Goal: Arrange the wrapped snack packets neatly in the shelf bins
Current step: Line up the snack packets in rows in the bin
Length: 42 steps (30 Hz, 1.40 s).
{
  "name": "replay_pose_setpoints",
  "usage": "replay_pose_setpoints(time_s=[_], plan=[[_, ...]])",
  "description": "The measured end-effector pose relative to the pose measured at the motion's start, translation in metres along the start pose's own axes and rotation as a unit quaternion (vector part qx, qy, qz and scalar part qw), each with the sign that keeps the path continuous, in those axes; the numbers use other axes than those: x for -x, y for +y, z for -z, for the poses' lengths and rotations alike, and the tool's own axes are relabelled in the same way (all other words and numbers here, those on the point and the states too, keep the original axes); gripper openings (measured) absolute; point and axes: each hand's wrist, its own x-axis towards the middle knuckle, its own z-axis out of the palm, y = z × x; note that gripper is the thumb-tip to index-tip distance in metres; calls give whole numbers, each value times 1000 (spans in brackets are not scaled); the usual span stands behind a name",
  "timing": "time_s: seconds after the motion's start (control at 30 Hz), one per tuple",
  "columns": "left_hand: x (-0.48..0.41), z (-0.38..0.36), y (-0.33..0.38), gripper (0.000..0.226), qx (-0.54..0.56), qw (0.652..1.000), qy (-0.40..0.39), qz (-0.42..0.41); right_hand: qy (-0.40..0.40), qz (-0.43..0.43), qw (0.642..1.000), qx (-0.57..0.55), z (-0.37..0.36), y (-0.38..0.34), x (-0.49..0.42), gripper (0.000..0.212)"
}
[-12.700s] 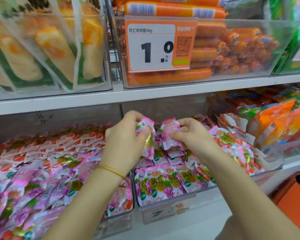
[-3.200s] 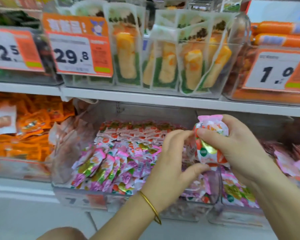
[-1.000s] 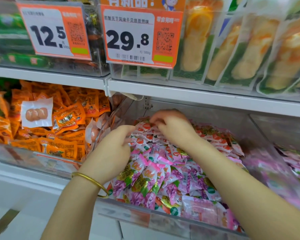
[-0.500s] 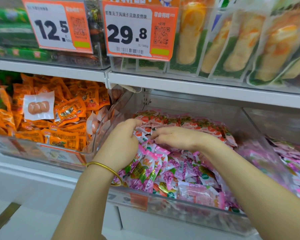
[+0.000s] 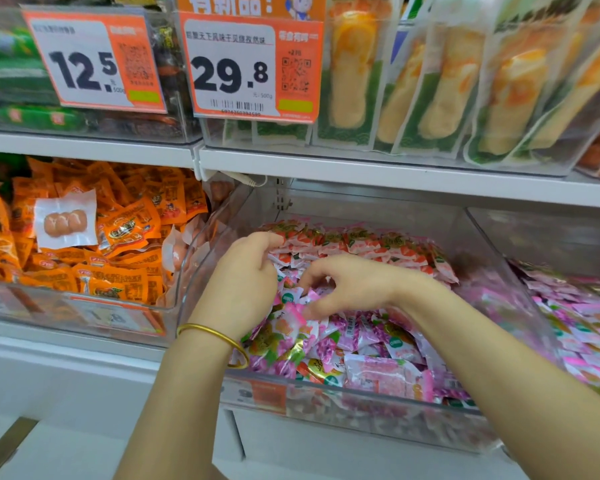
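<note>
A clear plastic bin [image 5: 201, 271] on the lower shelf holds several pink and purple snack packets [image 5: 371, 341] at the front and red-and-white packets [image 5: 361, 244] in rows at the back. My left hand [image 5: 243, 282], with a gold bangle on its wrist, is curled over the packets by the bin's left wall, its fingertips hidden among them. My right hand [image 5: 347, 285] hovers over the middle of the pile, fingers apart and bent, its fingertips touching the pink packets.
To the left stands a bin of orange packets [image 5: 118, 237]. On the right, another bin of pink packets [image 5: 575, 317]. The white shelf edge [image 5: 361, 174] runs just above the bins, with price tags [image 5: 229, 67] and yellow-green pouches [image 5: 444, 84] over it.
My right hand has come forward from the back rows to the middle of the pile. My left hand stays by the left wall. The view has shifted slightly.
</note>
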Motion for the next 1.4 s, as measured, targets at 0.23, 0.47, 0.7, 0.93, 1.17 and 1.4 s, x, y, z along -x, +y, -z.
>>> replay_pose_setpoints(time_s=[0.23, 0.47, 0.7, 0.93, 1.17, 1.4], plan=[[2, -4, 3, 42, -6, 1000, -11, -14, 69, -1, 997, -15, -10, -2, 14, 53], [2, -2, 0, 39, -5, 1000, -10, -23, 142, -32, 974, -174, 2, 6, 36, 27], [6, 0, 8, 36, 7, 999, -9, -46, 243, -41, 935, -256, 8, 29, 52, 25], [13, -18, 36, 60, 69, 988, -121, -73, 308, -12, 847, -433, 13, 30, 68, 27], [9, -45, 65, 42, 257, 956, -136, -21, 278, -1, 794, -540, 28, 32, 102, 27], [7, -85, 93, 37, 412, 888, -199, 53, 283, -27, 766, -576, 37, 50, 131, 9]])
